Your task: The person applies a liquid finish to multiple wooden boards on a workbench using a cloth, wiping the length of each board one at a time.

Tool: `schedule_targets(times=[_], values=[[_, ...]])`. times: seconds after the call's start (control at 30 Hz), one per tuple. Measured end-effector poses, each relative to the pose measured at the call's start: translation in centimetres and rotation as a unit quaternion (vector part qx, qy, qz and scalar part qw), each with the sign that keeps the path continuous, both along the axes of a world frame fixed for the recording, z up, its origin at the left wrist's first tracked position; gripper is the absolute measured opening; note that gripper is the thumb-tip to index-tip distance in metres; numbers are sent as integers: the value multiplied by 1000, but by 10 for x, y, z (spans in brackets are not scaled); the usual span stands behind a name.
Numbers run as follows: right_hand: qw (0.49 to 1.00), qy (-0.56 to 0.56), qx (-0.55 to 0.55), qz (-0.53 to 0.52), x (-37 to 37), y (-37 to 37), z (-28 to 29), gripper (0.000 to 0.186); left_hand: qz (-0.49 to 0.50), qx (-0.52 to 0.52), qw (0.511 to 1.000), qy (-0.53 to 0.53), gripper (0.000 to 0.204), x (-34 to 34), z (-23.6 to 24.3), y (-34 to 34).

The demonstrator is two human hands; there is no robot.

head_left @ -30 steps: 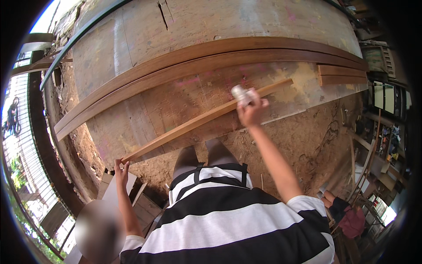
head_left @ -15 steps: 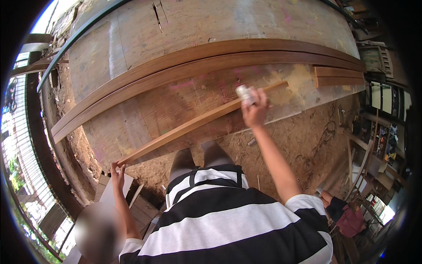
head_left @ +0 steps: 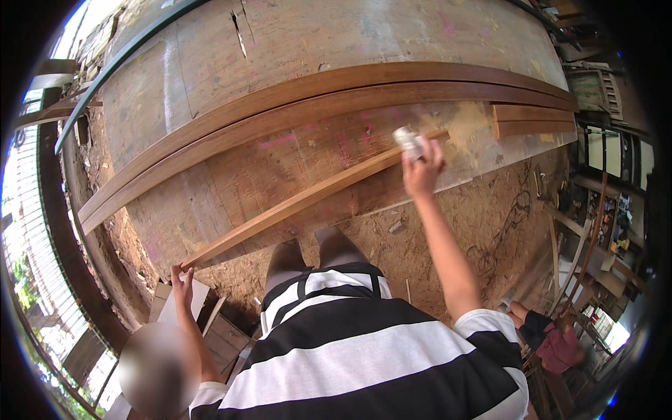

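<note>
A long, narrow light-brown wooden strip (head_left: 294,204) lies diagonally near the front of the worn plywood bench top (head_left: 350,35). My left hand (head_left: 183,283) has its fingers closed on the strip's near left end. My right hand (head_left: 425,170) grips a small whitish object (head_left: 407,140), too blurred to identify, against or just over the strip near its far right end. Two long curved-looking brown boards (head_left: 315,108) run across the bench behind the strip, and shorter brown pieces (head_left: 532,120) lie at the right.
A dark green rail (head_left: 126,52) runs along the upper left. Below the bench is a dirt floor (head_left: 490,231). Boxes and scrap boards (head_left: 224,332) stand lower left. At lower right a person in maroon (head_left: 560,350) is amid leaning planks and clutter (head_left: 609,238).
My right hand has slid rightward along the strip with the whitish object. My left hand still holds the end, slightly lower left in view, as the whole scene shifts slightly.
</note>
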State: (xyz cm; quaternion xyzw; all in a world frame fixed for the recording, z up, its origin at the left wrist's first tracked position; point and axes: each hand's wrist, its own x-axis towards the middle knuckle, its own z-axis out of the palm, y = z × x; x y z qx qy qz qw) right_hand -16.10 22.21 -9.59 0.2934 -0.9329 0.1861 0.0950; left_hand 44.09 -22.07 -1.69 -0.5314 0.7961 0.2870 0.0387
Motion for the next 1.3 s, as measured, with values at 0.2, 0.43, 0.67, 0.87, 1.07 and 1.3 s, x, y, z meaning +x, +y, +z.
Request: schedule_targets(times=[0.2,0.43,0.67,0.87,1.07,1.3], values=[[995,-28,-95,-11,10,-25,14,37,0,35,999,24,40,5,-5,-10],[997,6,-4,71,21,0,16,47,23,45,999,3,39,6,-1,-7],[998,5,-54,23,34,-28,10,41,7,46,999,10,40,8,-5,-13],[997,55,-10,56,11,-6,17,40,34,55,998,0,41,-1,3,-6],[993,-18,-101,63,19,-19,10,45,12,48,999,12,42,-1,3,-12],[998,43,14,46,-8,18,17,33,29,61,997,24,39,-5,3,-5]])
